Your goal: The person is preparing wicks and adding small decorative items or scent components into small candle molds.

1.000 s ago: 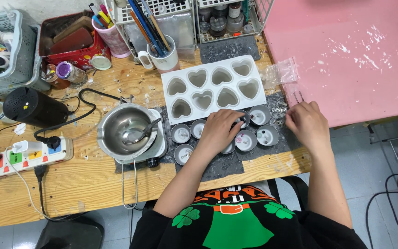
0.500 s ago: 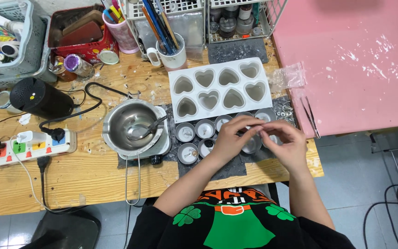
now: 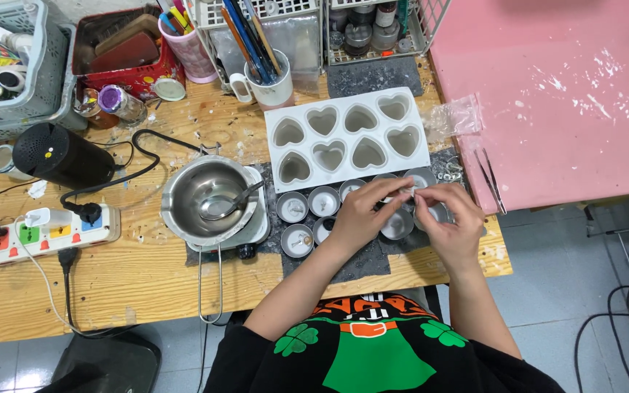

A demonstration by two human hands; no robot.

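Both my hands meet over a cluster of small round metal tins [image 3: 323,201] on a grey mat [image 3: 358,258]. My left hand [image 3: 362,215] and my right hand [image 3: 451,222] pinch a small pale piece [image 3: 410,191] between their fingertips, just above the tins at the back right. Some tins hold a little white bit in the bottom; others are hidden under my hands. A white mould with several heart-shaped cavities [image 3: 347,138] lies right behind the tins.
A steel pot with a spoon [image 3: 209,198] sits on a small hot plate to the left. Tweezers [image 3: 491,180] and a small clear bag [image 3: 457,116] lie by the pink board [image 3: 547,94]. A power strip [image 3: 38,233], a black cylinder [image 3: 60,156] and a mug of brushes [image 3: 271,80] stand further off.
My right hand came in from the table's right edge by the tweezers to meet my left hand. Both now pinch the small piece above the tins.
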